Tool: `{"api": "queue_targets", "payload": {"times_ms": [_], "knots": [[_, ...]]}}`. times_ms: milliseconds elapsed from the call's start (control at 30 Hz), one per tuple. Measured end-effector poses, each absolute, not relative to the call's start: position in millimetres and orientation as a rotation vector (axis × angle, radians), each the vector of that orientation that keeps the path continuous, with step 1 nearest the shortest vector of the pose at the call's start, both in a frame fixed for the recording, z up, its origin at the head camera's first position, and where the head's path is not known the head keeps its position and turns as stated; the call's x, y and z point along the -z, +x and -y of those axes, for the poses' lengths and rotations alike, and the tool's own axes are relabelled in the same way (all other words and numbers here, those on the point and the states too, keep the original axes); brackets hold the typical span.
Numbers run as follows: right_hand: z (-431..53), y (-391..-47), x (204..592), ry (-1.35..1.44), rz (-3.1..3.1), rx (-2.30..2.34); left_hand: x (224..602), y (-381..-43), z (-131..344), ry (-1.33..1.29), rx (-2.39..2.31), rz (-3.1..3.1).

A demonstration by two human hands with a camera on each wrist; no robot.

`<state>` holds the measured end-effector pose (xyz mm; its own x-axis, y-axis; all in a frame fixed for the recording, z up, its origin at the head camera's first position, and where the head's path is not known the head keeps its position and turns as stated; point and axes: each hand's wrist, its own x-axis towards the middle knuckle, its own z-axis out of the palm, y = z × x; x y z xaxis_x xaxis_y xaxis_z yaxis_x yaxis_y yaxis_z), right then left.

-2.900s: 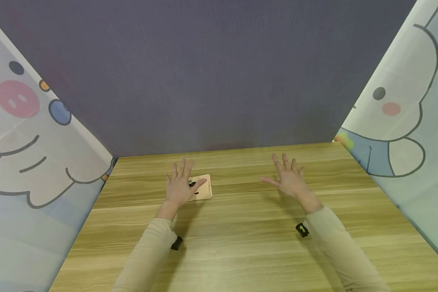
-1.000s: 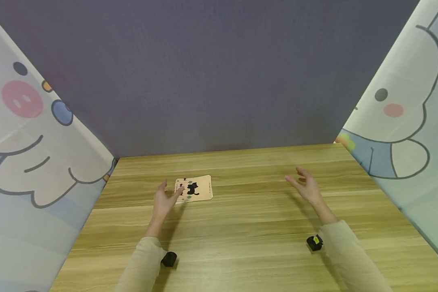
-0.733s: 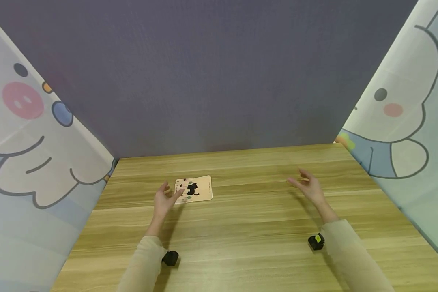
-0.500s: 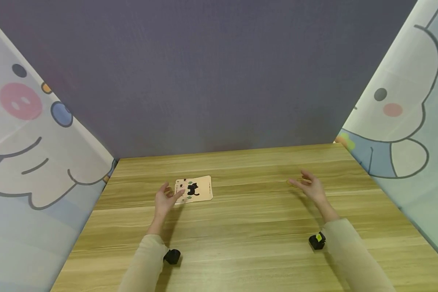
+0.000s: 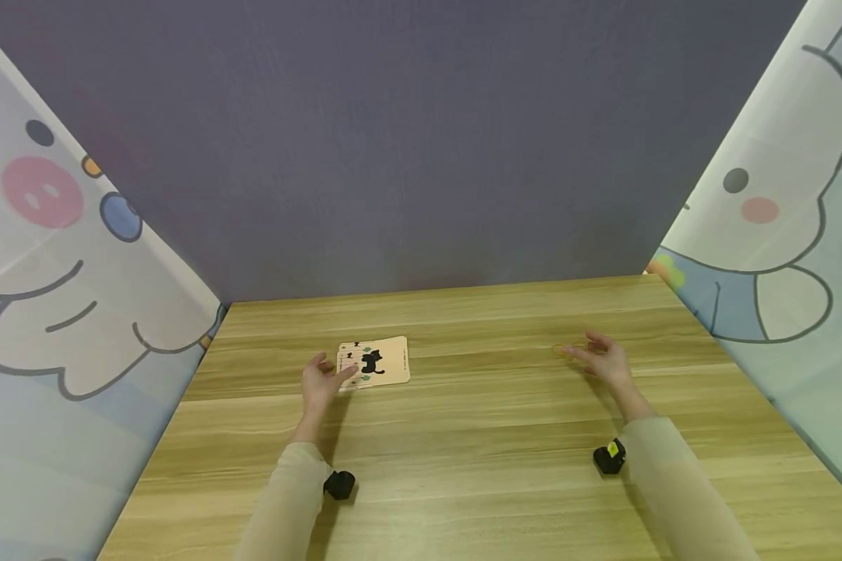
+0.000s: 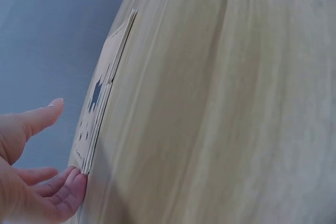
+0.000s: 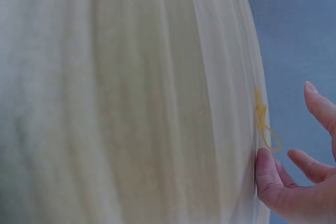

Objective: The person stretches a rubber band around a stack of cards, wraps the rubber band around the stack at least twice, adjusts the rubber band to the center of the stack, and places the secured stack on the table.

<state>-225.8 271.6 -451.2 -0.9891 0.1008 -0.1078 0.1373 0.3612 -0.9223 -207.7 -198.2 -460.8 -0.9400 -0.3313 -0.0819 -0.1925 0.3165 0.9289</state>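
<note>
A small stack of cream cards (image 5: 394, 360), its top one printed with a black cat, lies on the table to the left. My left hand (image 5: 319, 385) is at the stack's left end, thumb over the cards. In the left wrist view its bent fingertips meet the near end of the cards (image 6: 109, 56), while the thumb stands well apart. On the right side lies a thin yellow rubber band (image 7: 261, 115), twisted into loops. Right beside it, my right hand (image 5: 609, 365) rests its fingertips on the table, thumb raised and apart, gripping nothing.
A wood-grain table (image 5: 463, 460) spreads under both hands. Behind it rises a grey-blue panel (image 5: 421, 156). Cartoon-printed sheets (image 5: 56, 312) flank the table on both sides. A small black camera box (image 5: 340, 485) hangs at the left wrist, another black box (image 5: 609, 457) at the right.
Both hands, spread wide at first, have drawn back and turned with fingers bent. Lately the left has edged toward the cards and the right slightly rightward, showing the yellow band. The cards lie still.
</note>
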Motion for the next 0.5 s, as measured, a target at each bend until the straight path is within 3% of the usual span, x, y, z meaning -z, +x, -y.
{"api": "queue_targets", "payload": {"times_ms": [500], "knots": [[-276.5,-233.7,456.9,0.32,-2.549,1.681,471.5,-217.6,184.7,0.615,1.497,2.469]]}}
